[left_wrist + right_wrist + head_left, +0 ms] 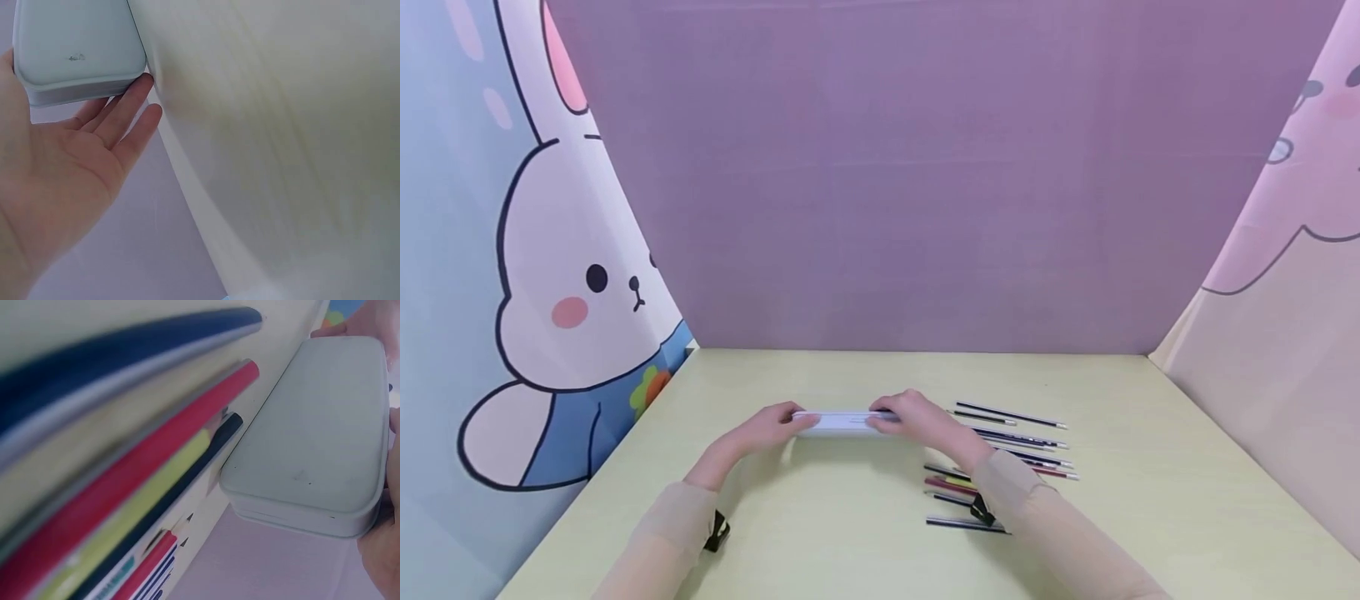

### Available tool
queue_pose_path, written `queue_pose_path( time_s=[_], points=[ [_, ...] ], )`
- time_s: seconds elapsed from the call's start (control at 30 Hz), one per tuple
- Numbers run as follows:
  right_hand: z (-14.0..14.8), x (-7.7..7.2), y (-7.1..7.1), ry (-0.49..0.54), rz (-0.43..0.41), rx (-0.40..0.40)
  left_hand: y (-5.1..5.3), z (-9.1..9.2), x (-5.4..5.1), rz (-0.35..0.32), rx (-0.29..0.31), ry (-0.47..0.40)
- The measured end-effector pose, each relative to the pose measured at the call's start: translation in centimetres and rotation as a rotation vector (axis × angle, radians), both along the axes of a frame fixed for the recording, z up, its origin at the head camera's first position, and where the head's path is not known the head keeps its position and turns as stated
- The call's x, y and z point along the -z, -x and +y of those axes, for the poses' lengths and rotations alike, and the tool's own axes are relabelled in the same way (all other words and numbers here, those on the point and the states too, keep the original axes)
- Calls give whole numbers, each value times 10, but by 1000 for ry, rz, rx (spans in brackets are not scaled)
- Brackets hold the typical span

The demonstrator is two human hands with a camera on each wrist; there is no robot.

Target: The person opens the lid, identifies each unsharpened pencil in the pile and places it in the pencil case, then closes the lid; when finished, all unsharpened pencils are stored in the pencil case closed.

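A pale, light blue pencil case [841, 424], a long box with rounded corners, is held by both hands at the middle of the table. My left hand [777, 427] grips its left end, the thumb on the near side. At the right end my right hand [916, 418] holds it, thumb in front and fingers behind. The left wrist view shows one end of the case [78, 44] with a small dark mark and fingers beneath it. From the right wrist, the broad smooth face of the case [306, 431] appears closed. Its inside is hidden.
Several pencils lie on the pale table [835, 533], right of the case and partly under the right forearm. Among them are a dark pencil [1011, 414] and a red pencil [156, 465]. A purple cloth [910, 183] stands behind, with printed curtains at both sides.
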State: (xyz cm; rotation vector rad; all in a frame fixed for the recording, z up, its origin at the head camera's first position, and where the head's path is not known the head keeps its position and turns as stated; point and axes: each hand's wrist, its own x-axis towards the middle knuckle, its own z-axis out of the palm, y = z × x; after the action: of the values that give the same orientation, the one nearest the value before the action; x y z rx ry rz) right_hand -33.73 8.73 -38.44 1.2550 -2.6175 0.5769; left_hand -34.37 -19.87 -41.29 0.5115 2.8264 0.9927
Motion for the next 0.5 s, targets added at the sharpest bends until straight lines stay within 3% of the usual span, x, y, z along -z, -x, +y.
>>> queue_pose_path(
  time_s=[0.17, 0.4, 0.5],
  points=[
    [-3, -2, -1, -52, 50, -16, 0, 0, -1, -13, 1, -8],
    [-8, -1, -4, -157, 342, -72, 1, 0, -5, -11, 20, 11],
    [-9, -1, -4, -153, 331, -68, 2, 0, -6, -20, 25, 7]
  ],
)
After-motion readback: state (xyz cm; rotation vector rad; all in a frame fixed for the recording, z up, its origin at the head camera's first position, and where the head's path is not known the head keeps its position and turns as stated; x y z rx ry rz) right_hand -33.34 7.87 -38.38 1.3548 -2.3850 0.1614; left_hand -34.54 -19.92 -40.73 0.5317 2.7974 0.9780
